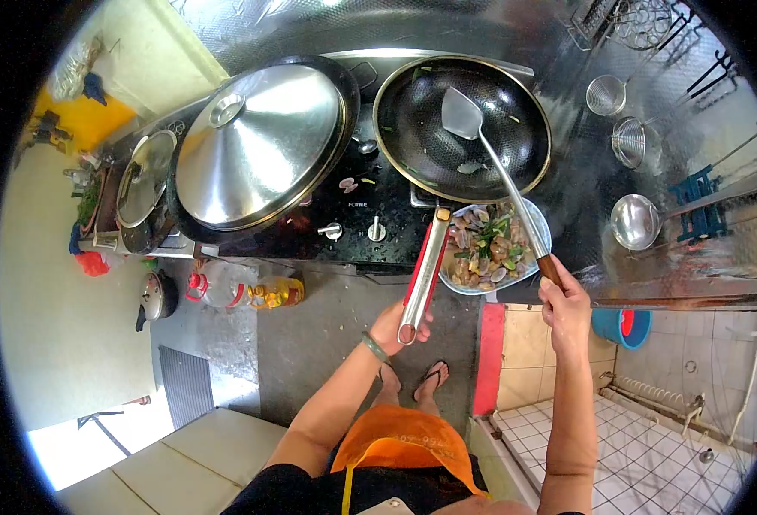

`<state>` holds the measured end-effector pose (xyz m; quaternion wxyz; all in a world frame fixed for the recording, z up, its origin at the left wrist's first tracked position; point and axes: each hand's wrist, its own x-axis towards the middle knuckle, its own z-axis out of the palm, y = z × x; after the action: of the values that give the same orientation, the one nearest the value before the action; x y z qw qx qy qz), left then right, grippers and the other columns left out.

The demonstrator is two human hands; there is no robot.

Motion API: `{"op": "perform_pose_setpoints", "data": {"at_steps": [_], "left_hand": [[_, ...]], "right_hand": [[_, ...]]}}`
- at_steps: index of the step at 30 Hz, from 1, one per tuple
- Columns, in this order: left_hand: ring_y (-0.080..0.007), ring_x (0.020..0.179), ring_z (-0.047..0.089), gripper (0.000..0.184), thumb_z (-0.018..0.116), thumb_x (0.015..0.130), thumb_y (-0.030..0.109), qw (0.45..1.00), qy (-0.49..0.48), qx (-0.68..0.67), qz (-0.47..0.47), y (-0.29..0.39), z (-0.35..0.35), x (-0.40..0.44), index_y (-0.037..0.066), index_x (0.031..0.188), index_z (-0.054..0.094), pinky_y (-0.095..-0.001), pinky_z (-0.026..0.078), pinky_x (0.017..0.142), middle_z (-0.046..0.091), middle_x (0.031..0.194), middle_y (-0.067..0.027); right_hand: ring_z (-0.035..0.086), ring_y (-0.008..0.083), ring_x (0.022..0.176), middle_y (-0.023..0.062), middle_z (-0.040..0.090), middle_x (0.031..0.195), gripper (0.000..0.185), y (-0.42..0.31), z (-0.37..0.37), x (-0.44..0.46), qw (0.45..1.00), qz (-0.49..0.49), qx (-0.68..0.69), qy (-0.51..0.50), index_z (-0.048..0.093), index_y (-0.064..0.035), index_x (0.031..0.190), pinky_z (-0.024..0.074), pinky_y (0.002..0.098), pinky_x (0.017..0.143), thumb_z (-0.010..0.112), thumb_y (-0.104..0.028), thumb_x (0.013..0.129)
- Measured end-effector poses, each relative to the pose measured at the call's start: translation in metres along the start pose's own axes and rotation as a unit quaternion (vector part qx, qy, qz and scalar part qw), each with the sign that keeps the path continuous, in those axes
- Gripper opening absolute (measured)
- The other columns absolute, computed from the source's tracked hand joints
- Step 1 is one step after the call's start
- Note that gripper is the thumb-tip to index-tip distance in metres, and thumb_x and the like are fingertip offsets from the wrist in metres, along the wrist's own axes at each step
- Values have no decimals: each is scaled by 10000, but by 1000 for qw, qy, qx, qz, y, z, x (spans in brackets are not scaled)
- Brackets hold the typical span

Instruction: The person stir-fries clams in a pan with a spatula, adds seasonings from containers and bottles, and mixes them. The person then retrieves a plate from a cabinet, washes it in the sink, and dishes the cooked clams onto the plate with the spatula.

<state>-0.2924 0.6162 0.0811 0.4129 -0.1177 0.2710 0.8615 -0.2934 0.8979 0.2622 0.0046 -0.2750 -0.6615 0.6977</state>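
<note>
My left hand [400, 329] is closed around the end of the wok's long handle [425, 275], which is silver with red edges. The dark wok [421, 103] sits on the stove at the back, with a few green scraps inside. My right hand [564, 305] grips the wooden handle of a metal spatula [505, 176], whose blade is over the wok's inside. Under the spatula's shaft, right of the wok handle, a light blue plate [543, 230] holds clams with green pieces [488, 249]. Part of the plate is hidden by the spatula.
A large pan with a cone-shaped steel lid [267, 142] covers the stove's left part. Stove knobs [376, 228] face me. Strainers [606, 95] and a ladle [636, 221] are at the right. Oil bottles [277, 293] and a pressure cooker [159, 295] stand lower left.
</note>
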Motion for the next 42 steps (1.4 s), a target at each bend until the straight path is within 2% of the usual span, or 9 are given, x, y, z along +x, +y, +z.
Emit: {"op": "perform_pose_setpoints", "data": {"at_steps": [5,8,14,20,22,27,32,37,42], "left_hand": [[-284,773,656,480,640,855,214,996,-54,-65,-7,-3,-13,10,-1,1243,458,-390,569,654,610,1013,-142],[-257,824,666,455,486,941,364,996,45,2,82,-9,-2,20,11,1228,475,-343,573,675,622,999,-141],[-303,955,637,409,492,943,259,990,42,31,132,6,-1,44,-23,1237,455,-364,557,793,600,1078,-190],[-279,878,649,375,560,901,127,969,31,114,217,16,20,53,-3,1242,475,-355,575,725,611,1003,-114],[-269,850,649,380,601,876,127,989,30,-57,133,20,15,60,6,1220,498,-352,577,731,617,966,-94],[-223,815,660,346,654,859,163,951,125,236,155,13,0,81,8,1152,556,-308,567,675,642,1008,-114],[-189,886,626,401,615,882,154,952,120,245,137,9,19,74,20,1240,492,-303,548,743,616,1059,-101],[-191,882,625,483,618,871,139,957,109,231,141,3,23,70,-8,1293,435,-304,543,748,602,1066,-105],[-245,942,623,524,613,862,96,960,119,221,122,4,38,57,-36,1317,388,-339,546,795,593,1097,-124]], "right_hand": [[332,2,502,-39,492,726,473,10,4,4,998,-40,-43,20,497,-27,1311,247,161,416,592,-49,847],[357,8,514,-51,516,750,456,6,-6,-4,996,-55,-62,33,534,-49,1286,284,172,434,597,-49,835],[373,15,506,-31,515,740,459,28,-49,-52,996,-57,21,62,525,19,1264,278,175,426,612,-68,821],[392,44,496,-16,458,665,258,96,-93,-154,994,-16,-37,97,552,44,1037,310,181,430,572,-101,825],[396,44,498,-17,457,660,246,121,-101,-178,988,15,-56,141,553,46,1035,316,187,432,568,-59,813],[512,61,620,9,584,815,375,154,-108,-208,986,51,-39,156,561,61,1170,407,203,537,622,-28,810],[465,43,574,5,549,771,386,195,-105,-213,985,2,-59,160,548,55,1194,409,186,499,601,-19,819],[593,126,919,59,639,1045,386,195,-89,-211,983,-25,-142,116,559,39,1194,472,256,801,609,-20,815],[608,130,889,79,656,995,394,192,-79,-204,979,-13,-174,104,576,20,1179,479,271,789,667,-29,798]]}}
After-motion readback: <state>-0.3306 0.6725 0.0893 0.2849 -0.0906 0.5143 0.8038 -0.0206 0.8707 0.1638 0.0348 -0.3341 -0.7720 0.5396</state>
